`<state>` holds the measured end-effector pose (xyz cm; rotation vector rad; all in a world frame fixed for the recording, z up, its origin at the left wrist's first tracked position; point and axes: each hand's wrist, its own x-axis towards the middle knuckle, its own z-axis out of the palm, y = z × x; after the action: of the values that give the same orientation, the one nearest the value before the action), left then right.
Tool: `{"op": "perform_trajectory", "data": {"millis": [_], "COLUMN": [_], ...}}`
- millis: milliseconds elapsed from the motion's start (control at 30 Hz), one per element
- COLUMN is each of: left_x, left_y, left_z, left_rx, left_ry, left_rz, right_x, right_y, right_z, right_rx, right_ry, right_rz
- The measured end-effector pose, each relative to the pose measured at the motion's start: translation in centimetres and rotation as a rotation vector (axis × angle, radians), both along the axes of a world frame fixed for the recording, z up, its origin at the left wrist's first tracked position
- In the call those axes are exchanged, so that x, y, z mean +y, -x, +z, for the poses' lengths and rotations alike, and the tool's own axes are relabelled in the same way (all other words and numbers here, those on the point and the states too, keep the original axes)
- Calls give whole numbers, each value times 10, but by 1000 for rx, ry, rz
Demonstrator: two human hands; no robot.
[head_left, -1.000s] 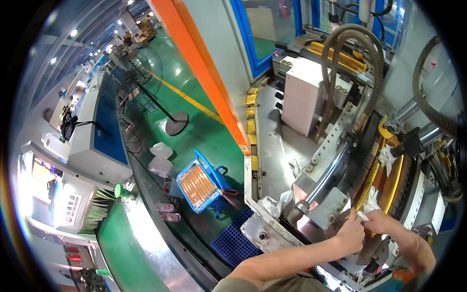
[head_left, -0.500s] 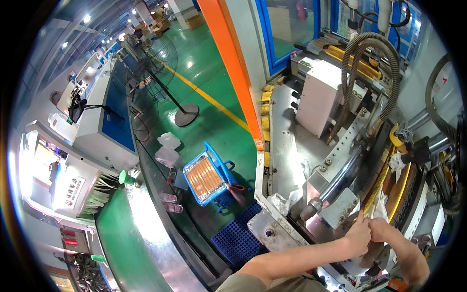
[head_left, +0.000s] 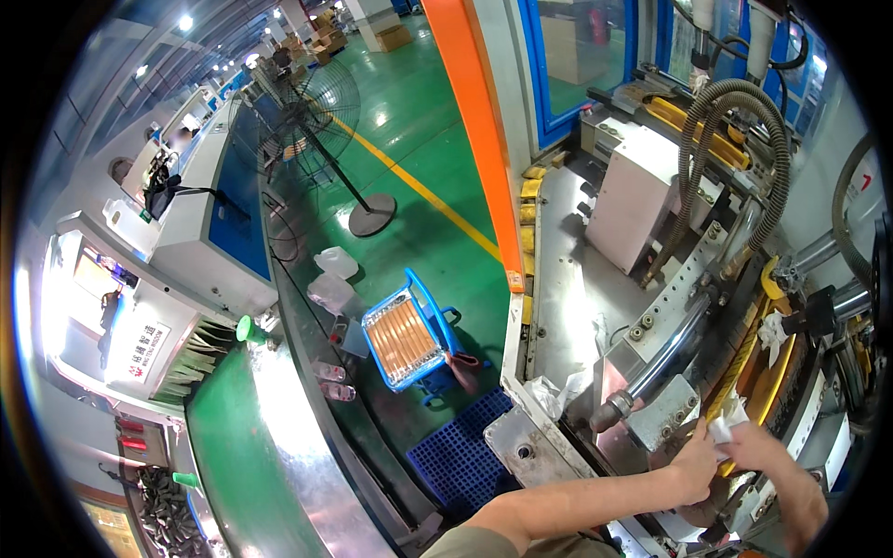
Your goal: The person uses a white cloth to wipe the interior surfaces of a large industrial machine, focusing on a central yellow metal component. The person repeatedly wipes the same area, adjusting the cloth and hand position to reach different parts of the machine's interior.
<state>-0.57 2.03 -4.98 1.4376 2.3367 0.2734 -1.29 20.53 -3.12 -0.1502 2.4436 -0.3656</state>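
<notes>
At the lower right, both my hands are at a curved machine part with a yellow rim (head_left: 738, 367). A crumpled white tissue (head_left: 727, 420) lies against this rim, between and just beyond my fingers. My right hand (head_left: 755, 448) is closed on the tissue's near edge. To its left, my left hand (head_left: 696, 465) is closed beside the rim, its fingertips close to the tissue. What my left fingers hold, if anything, is hidden. A second white tissue (head_left: 772, 337) hangs farther along the part.
A polished metal rod (head_left: 656, 367) and ribbed hoses (head_left: 693, 153) stand just beyond my hands. An orange post (head_left: 479, 139) rises left of the machine. On the left are a blue stool (head_left: 409, 330), a blue crate (head_left: 460, 456), a green conveyor belt (head_left: 233, 456) and a floor fan (head_left: 321, 153).
My hands have moved apart slightly, the right one shifting rightward from the left. More of the white tissue shows between them. The whole view has shifted a little.
</notes>
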Motion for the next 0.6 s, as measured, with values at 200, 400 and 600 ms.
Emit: {"op": "perform_trajectory", "data": {"millis": [200,400,600], "left_x": [1,1,-8], "left_y": [1,-3,-6], "left_z": [0,-7,-2], "left_rx": [-13,26,43], "left_ry": [63,-24,21], "left_rz": [-20,2,18], "right_x": [-1,15,28], "right_y": [35,-2,26], "right_z": [9,-50,-6], "right_rx": [883,154,-171], "right_ry": [-218,-222,-100], "right_rz": [470,523,-105]}}
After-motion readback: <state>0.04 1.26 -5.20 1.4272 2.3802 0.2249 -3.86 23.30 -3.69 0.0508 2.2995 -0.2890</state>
